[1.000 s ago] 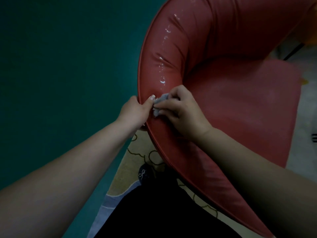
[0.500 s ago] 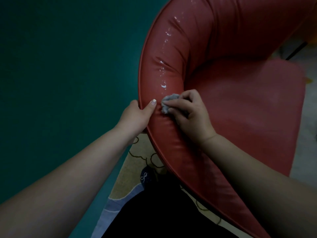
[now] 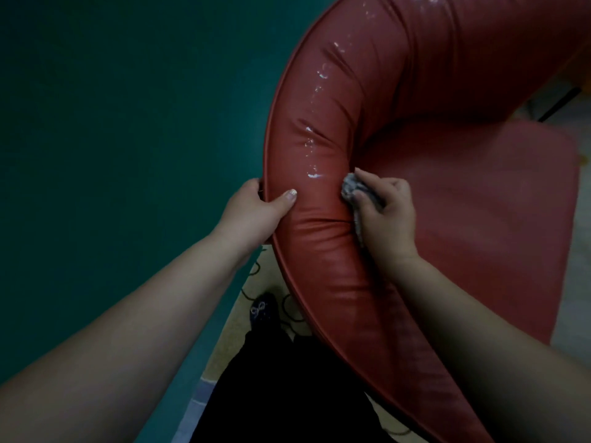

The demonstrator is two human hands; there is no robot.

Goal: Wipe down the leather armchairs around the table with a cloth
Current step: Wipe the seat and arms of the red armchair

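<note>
A red leather armchair (image 3: 415, 91) with a curved padded backrest fills the right half of the view. Its seat (image 3: 479, 203) lies to the right. My left hand (image 3: 256, 209) grips the outer edge of the backrest, thumb on top of the padding. My right hand (image 3: 387, 212) holds a small crumpled grey cloth (image 3: 350, 188) and presses it against the inner side of the backrest, just above the seat. Wet shiny streaks (image 3: 311, 148) run along the top of the padding above the cloth.
A dark green wall (image 3: 128, 123) stands close on the left of the chair. Below lies a patterned mat (image 3: 230, 330), with my dark clothing (image 3: 287, 394) and a dark shoe (image 3: 262, 311) over it. Pale floor (image 3: 579, 282) shows at the right edge.
My right hand has slid the cloth from the top of the backrest rightward and down onto its inner side. My left hand keeps its grip on the outer edge.
</note>
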